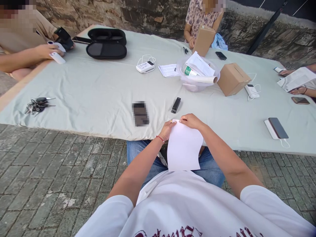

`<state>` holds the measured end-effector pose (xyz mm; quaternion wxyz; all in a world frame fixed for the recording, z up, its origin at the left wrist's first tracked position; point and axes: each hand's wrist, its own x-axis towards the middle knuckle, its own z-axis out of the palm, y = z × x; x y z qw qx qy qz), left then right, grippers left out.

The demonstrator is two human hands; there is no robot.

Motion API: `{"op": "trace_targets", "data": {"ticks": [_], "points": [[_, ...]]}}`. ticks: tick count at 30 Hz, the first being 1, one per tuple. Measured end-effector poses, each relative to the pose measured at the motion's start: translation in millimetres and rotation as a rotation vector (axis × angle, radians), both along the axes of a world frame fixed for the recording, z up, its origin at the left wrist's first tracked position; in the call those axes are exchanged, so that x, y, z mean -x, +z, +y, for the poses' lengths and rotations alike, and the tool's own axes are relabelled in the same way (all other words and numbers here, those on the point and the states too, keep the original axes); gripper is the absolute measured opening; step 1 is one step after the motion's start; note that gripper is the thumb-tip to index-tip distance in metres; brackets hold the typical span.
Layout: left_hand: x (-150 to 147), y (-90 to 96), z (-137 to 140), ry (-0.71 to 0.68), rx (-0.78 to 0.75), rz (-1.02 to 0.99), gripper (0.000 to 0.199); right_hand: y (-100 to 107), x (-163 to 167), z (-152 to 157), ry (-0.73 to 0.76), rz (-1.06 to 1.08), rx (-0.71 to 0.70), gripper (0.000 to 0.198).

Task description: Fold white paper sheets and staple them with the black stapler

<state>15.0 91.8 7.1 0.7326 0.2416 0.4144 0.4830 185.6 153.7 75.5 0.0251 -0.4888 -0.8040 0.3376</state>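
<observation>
A blank white sheet of paper (184, 148) hangs from the table's front edge down over my lap. My left hand (168, 128) pinches its upper left corner. At the top edge, a little to the right, my right hand (190, 121) has its fingers closed on the same sheet. Just beyond my hands lies a small black stapler-like object (176, 105), touched by neither hand. A dark, blurred-out flat item (140, 114) rests to the left of it.
On the cloth-covered table (98, 98) are a bunch of keys (39, 105), an open black case (106, 44), a plastic basket (192, 86) of papers, a cardboard box (233, 79) and a phone on a power bank (277, 128). Other people sit at the left, far and right sides.
</observation>
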Motion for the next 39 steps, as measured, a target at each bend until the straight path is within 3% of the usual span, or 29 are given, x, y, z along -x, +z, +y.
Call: {"op": "trace_targets", "data": {"ticks": [4, 12, 19, 22, 25, 28, 33, 36, 39], "points": [[-3, 1.1, -2, 0.082, -0.046, -0.034, 0.037, 0, 0, -1, -0.043, 0.022, -0.014, 0.026], [-8, -1.5, -4, 0.124, -0.039, 0.179, 0.036, -3, -5, 1, 0.005, -0.004, -0.030, 0.028], [-9, -7.1, -2, 0.216, -0.077, 0.206, 0.037, -6, -61, 5, 0.043, -0.121, 0.032, 0.034], [-10, -10.5, -1, 0.227, -0.099, 0.217, 0.037, -9, -85, -2, 0.029, -0.141, -0.031, 0.041], [-11, -12.1, 1, 0.211, -0.107, 0.229, 0.037, -13, -94, -9, 0.042, -0.163, -0.104, 0.052], [-11, -11.7, 1, 0.202, -0.113, 0.260, 0.037, -18, -90, -10, 0.075, -0.136, -0.100, 0.046], [-10, -11.8, 1, 0.201, -0.106, 0.297, 0.037, -20, -85, -5, -0.020, -0.020, -0.121, 0.034], [-11, -13.9, 1, 0.201, -0.120, 0.339, 0.039, -21, -96, -6, -0.098, 0.048, -0.050, 0.027], [-12, -15.7, 2, 0.207, -0.133, 0.381, 0.039, -26, -115, -7, -0.292, 0.218, 0.091, 0.027]]}}
